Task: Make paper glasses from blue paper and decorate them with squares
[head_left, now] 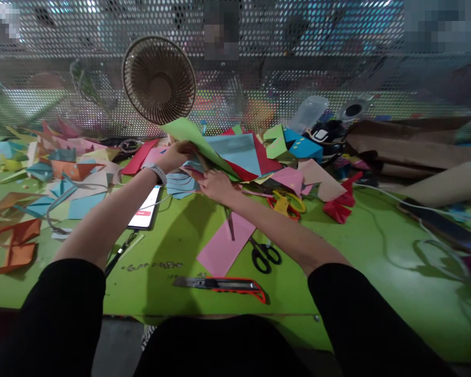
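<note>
- A broad, smooth green tabletop (377, 267) is spreading beneath both hands and carrying everything else.
- A loose heap of bright coloured paper (288, 178) is crowding both hands; neighbouring sheets could slide or tear if one snagged piece were tugged.
- A round, brown, ribbed fan (159, 90) is standing beyond the left hand; I can't tell whether it's running, but a draught might lift loose sheets.
- A stiff-looking light-green paper sheet (192, 137) is tilting up between the hands. The left hand (183, 153) is grasping its near edge; too tight a pinch could crease it.
- The right hand (216, 185) is bending its fingers against the lower paper edges; I can't tell whether it's gripping or only pressing.
- A flat pink paper rectangle (222, 252) is lying bodyward of the right hand.
- A white-screened phone (147, 207) is resting under the left forearm, bodyward of that hand and in the way of a dropping arm.
- An orange-and-black box cutter (223, 284) is lying farther bodyward; its blade looks exposed and could nick a careless wrist.
- Black-handled scissors (265, 252) are sitting bodyward and right of the right hand.
</note>
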`<state>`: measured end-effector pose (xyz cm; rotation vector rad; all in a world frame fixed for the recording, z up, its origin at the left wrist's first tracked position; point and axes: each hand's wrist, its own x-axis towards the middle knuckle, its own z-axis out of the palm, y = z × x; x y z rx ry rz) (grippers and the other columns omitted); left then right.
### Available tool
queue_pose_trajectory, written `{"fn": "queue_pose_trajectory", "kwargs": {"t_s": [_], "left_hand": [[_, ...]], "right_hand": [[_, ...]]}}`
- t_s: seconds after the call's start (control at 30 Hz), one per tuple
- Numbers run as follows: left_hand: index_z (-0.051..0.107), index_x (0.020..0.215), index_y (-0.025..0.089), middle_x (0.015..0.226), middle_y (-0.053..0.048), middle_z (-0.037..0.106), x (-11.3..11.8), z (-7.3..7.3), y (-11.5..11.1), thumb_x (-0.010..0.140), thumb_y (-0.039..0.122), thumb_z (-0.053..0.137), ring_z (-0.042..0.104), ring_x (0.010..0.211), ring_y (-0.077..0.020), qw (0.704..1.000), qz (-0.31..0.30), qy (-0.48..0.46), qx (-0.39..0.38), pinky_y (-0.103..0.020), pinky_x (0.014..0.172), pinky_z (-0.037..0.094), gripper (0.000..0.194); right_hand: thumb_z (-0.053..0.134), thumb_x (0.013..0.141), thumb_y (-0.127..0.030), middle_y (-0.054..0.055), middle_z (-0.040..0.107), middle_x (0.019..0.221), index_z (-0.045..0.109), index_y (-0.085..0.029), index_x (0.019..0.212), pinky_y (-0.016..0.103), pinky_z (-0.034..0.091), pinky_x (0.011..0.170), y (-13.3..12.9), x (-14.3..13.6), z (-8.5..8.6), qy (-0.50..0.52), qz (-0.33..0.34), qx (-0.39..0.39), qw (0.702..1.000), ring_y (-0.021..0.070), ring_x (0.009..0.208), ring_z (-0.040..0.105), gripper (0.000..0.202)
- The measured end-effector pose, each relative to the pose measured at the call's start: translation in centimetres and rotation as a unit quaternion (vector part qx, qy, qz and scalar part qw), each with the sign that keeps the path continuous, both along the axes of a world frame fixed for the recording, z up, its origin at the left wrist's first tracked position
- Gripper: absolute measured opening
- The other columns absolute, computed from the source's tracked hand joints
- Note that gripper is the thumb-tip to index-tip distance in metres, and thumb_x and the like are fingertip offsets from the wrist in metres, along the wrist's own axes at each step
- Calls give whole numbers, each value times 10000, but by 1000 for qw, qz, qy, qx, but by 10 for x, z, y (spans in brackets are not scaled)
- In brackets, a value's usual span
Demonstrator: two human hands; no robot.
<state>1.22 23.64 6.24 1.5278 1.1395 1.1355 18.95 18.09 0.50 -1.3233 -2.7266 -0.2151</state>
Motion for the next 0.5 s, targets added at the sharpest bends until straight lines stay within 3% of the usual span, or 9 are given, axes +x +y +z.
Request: {"fn": "queue_pose_trajectory", "kwargs": {"t_s": [0.17, 0.23, 0.33, 0.4, 0.5], "left_hand": [[688, 996, 131, 1037, -77, 751, -11, -7, 4, 757, 29, 578, 670, 1007, -200, 979, -59, 185, 58, -399, 1021, 509, 283], [697, 1001, 121, 1095, -99, 742, -16, -9, 2, 786, 64, 561, 656, 1059, -219, 961, -81, 250, 85, -406, 1038, 499, 261], [736, 939, 119, 1235, -134, 698, -22, -13, -5, 747, 79, 594, 543, 1291, -302, 926, -111, 337, 127, -462, 1179, 357, 243], [749, 1034, 120, 1413, -154, 599, -26, -17, -9, 698, 77, 632, 401, 1431, -349, 892, -125, 404, 156, -494, 1240, 235, 358], [669, 1291, 129, 1574, -167, 432, -29, -24, -9, 750, 111, 619, 314, 1493, -343, 811, -122, 532, 211, -504, 1248, 208, 544]], "right_hand": [[377, 1008, -212, 198, 658, 1134, 698, -108, 1191, 384, 374, 837, 4, 6, 6, -4, -49, 15, 999, 293, 1075, 573, 383], [388, 987, -170, 210, 651, 1140, 677, -93, 1215, 383, 368, 823, 5, 9, 10, -4, -65, 22, 998, 299, 1070, 568, 376], [376, 982, -153, 220, 650, 1120, 679, -80, 1196, 386, 354, 816, 10, 13, 17, -4, -80, 30, 996, 302, 1053, 564, 378], [357, 989, -154, 219, 650, 1114, 682, -82, 1190, 387, 344, 819, 13, 15, 20, -4, -82, 34, 996, 300, 1050, 563, 389], [347, 992, -150, 210, 657, 1105, 680, -94, 1211, 385, 333, 819, 17, 18, 22, -7, -79, 36, 996, 297, 1049, 566, 402]]}}
